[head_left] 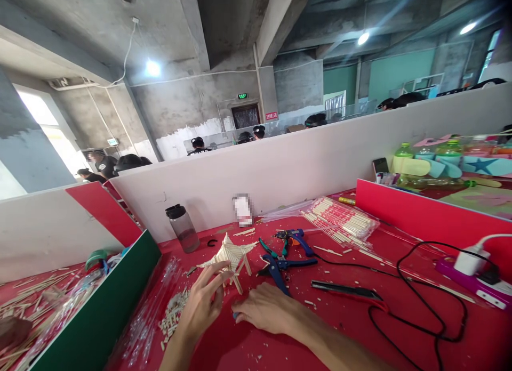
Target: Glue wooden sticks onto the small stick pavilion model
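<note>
Mid-assembly, I'd say: the left hand [202, 303] fingers pinch the little stick model [231, 256] standing on the red desk [360, 333], while the right hand [266, 308] lies flat beside it, fingers loosely spread, likely needing another stick.

My left hand [202, 301] is raised a little ahead of my right, fingers spread and stretched forward, thumb and forefinger tips close together in a light pinch. My right hand [266, 308] lies low just beside it, palm down, fingers curled toward the left hand. Both bare forearms run back toward me, the right one angled outward.
</note>
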`<state>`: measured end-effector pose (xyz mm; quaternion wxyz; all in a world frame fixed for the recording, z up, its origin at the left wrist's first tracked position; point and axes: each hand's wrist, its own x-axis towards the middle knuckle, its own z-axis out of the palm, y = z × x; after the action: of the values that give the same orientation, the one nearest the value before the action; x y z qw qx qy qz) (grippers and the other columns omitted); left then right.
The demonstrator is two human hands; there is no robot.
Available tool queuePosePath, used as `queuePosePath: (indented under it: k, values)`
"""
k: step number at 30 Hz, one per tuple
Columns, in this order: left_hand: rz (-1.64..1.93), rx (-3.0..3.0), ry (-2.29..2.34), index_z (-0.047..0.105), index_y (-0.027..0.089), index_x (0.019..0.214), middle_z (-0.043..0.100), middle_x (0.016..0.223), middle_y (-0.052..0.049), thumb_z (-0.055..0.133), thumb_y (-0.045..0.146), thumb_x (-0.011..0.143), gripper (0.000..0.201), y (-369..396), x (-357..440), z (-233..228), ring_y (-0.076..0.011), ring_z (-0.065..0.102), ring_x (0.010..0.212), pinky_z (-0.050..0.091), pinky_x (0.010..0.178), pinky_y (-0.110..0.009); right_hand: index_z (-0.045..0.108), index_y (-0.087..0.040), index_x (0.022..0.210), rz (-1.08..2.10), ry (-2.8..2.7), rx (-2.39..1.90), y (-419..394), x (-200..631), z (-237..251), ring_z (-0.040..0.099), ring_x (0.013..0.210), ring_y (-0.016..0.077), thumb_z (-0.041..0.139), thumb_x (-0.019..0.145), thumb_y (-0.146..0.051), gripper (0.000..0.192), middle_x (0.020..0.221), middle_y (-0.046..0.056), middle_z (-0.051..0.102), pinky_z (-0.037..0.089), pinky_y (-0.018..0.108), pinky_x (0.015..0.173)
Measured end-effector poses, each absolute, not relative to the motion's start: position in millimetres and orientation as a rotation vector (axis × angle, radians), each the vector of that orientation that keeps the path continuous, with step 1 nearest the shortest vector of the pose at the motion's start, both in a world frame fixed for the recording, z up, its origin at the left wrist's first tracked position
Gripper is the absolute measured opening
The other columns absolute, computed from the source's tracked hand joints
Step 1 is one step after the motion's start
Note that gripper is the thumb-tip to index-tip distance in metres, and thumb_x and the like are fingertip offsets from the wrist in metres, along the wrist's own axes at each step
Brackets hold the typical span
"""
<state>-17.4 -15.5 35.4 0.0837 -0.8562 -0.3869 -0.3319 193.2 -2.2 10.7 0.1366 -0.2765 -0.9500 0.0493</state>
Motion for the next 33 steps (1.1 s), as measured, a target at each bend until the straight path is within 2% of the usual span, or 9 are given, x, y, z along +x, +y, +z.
queuePosePath:
  k: [3, 8, 12, 14, 16, 20, 23, 28, 33]
  values:
    - [-0.988, -2.551, -1.166, 0.065, 0.023, 0.116, 0.063, 0.129, -0.011, 0.041, 0.0, 0.086, 0.044, -15, -18, 35, -0.0218, 0.061, 0.117, 0.054, 0.094, -0.034, 0.07, -0.026, 0.107, 0.174, -2.734, -0.855, 0, 191, 5, 0.072, 0.072, 0.0255, 0.055, 0.097, -0.046, 0.027, 0.081, 0.005, 0.077, 0.05, 0.032, 0.068]
    - [-1.026, -2.539, -1.188, 0.066, 0.023, 0.114, 0.065, 0.127, -0.012, 0.041, 0.001, 0.087, 0.043, -16, -17, 34, -0.0218, 0.064, 0.113, 0.056, 0.092, -0.034, 0.046, -0.01, 0.142, 0.27, -2.759, -0.949, 3, 196, 3, 0.071, 0.08, 0.0348, 0.07, 0.077, -0.063, 0.088, 0.093, 0.018, 0.075, 0.05, 0.04, 0.073]
    - [-1.059, -2.529, -1.188, 0.068, 0.023, 0.112, 0.067, 0.125, -0.013, 0.041, 0.002, 0.088, 0.042, -17, -15, 36, -0.0223, 0.065, 0.112, 0.057, 0.09, -0.035, 0.051, -0.015, 0.13, 0.517, -2.697, -0.978, 6, 216, 18, 0.069, 0.086, 0.0333, 0.067, 0.084, -0.048, 0.059, 0.098, 0.016, 0.073, 0.048, 0.037, 0.074]
    - [-1.061, -2.531, -1.192, 0.069, 0.023, 0.111, 0.067, 0.125, -0.014, 0.041, 0.003, 0.089, 0.041, -17, -15, 36, -0.0226, 0.065, 0.113, 0.058, 0.089, -0.035, 0.05, -0.019, 0.121, 0.77, -2.614, -0.885, 10, 229, 28, 0.068, 0.082, 0.0257, 0.059, 0.088, -0.027, 0.036, 0.095, 0.01, 0.072, 0.047, 0.032, 0.071]
    - [-1.07, -2.532, -1.195, 0.07, 0.023, 0.11, 0.068, 0.125, -0.014, 0.041, 0.004, 0.089, 0.04, -17, -16, 35, -0.0222, 0.065, 0.113, 0.058, 0.089, -0.035, 0.044, -0.022, 0.116, 1.125, -2.538, -0.752, 14, 238, 36, 0.065, 0.073, 0.0174, 0.05, 0.087, -0.012, 0.031, 0.087, 0.002, 0.071, 0.046, 0.026, 0.067]
    - [-1.089, -2.537, -1.192, 0.07, 0.022, 0.108, 0.068, 0.125, -0.014, 0.041, 0.004, 0.09, 0.039, -16, -15, 36, -0.0216, 0.066, 0.112, 0.057, 0.09, -0.035, 0.045, -0.023, 0.099, 1.704, -2.164, -0.481, 22, 242, 43, 0.057, 0.056, 0.0093, 0.053, 0.092, -0.021, 0.011, 0.085, -0.001, 0.069, 0.045, 0.019, 0.054]
    - [-1.096, -2.537, -1.196, 0.071, 0.022, 0.107, 0.068, 0.123, -0.014, 0.041, 0.004, 0.09, 0.039, -16, -13, 37, -0.0216, 0.066, 0.111, 0.058, 0.089, -0.034, 0.054, -0.018, 0.089, 1.765, -1.866, -0.327, 26, 239, 42, 0.061, 0.057, 0.0092, 0.068, 0.088, -0.035, 0.022, 0.09, 0.003, 0.07, 0.051, 0.023, 0.059]
    - [-1.119, -2.527, -1.196, 0.072, 0.022, 0.106, 0.07, 0.12, -0.013, 0.042, 0.006, 0.09, 0.038, -16, -12, 39, -0.0214, 0.068, 0.107, 0.059, 0.086, -0.034, 0.065, -0.015, 0.11, 1.877, -1.504, -0.262, 28, 233, 38, 0.065, 0.064, 0.0122, 0.072, 0.085, -0.048, 0.042, 0.095, 0.009, 0.072, 0.055, 0.027, 0.061]
    - [-1.116, -2.526, -1.207, 0.071, 0.023, 0.107, 0.069, 0.121, -0.013, 0.041, 0.005, 0.091, 0.038, -15, -14, 36, -0.0208, 0.067, 0.109, 0.058, 0.088, -0.033, 0.067, -0.015, 0.104, 1.88, -1.343, -0.288, 32, 225, 26, 0.066, 0.061, 0.0121, 0.075, 0.084, -0.045, 0.037, 0.09, 0.008, 0.074, 0.054, 0.025, 0.059]
